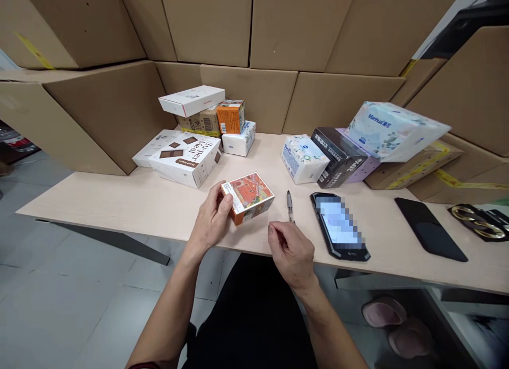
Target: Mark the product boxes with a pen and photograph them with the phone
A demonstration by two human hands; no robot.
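My left hand (213, 216) grips a small orange carton (248, 194) with a colourful picture on its top face. Its thumb lies on the near left corner, and the carton is tilted a little above the table's front part. My right hand (292, 249) is curled into a loose fist at the table's front edge, with nothing visible in it. Just beyond its knuckles lies a pen (289, 203), whose near end reaches the hand's outline; whether they touch I cannot tell. To the right of that hand rests a phone (341, 226) with a lit, blurred screen.
A white "Super Meal" box (186, 159) and other stacked cartons stand at the back left. Tissue packs (304, 158) and a black box (338, 156) stand at the back right. A dark flat slab (430, 228) and gold-handled scissors (477, 222) lie right. Cardboard walls (274, 101) enclose the table.
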